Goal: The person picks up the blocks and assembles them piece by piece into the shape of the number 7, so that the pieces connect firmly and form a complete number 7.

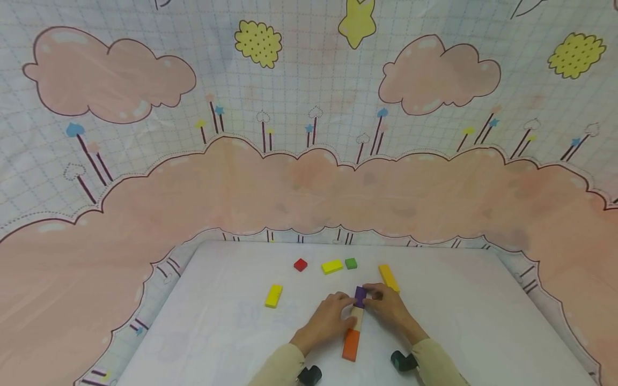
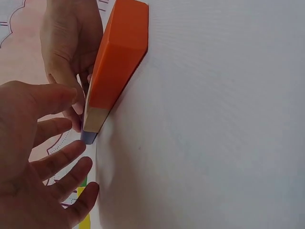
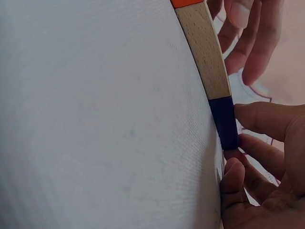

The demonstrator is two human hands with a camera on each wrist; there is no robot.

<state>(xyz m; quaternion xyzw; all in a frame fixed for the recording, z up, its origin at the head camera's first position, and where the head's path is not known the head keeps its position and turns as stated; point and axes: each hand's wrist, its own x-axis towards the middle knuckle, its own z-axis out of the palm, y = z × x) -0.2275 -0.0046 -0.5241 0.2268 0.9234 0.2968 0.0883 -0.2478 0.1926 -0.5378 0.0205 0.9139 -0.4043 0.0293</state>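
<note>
Three blocks end to end in one line, upper centre down to right of centre, bending slightly. Orange block: only a sliver, cut by the top edge. Wood block: bare, grain visible, butts against orange above and purple block below. Right hand, lower right: fingertips touch purple's right side and lower end. Left hand, upper right: fingers point down, just beside the wood; contact unclear. White surface fills left and centre, shadowed near bottom. Pink printed backdrop, far right, blurred.
</note>
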